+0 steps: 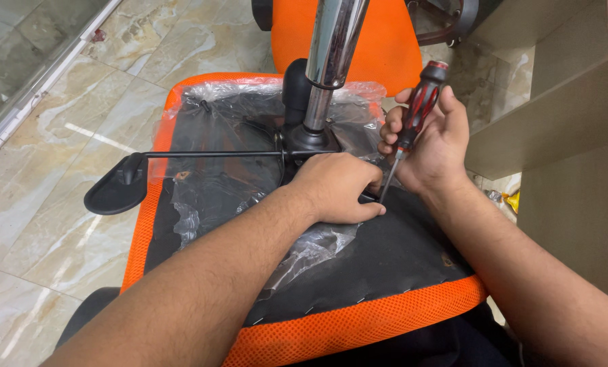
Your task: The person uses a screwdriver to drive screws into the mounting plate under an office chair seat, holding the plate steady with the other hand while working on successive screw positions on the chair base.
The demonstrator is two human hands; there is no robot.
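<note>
Both hands work close together: right hand point(431, 144) clamps the red-handled screwdriver point(418, 109), tip down, while left hand point(336, 187) presses the upturned chair seat point(385, 258) near its mechanism plate, steadying it.

Left hand point(338, 187) palm down, fingers curled; right hand point(429, 139) fisted, thumb up.

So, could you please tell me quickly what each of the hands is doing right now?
Left hand: curled, pressing down on the seat underside at the screwdriver tip; whether it holds anything cannot be told.
Right hand: closed on the red-and-black screwdriver.
</note>
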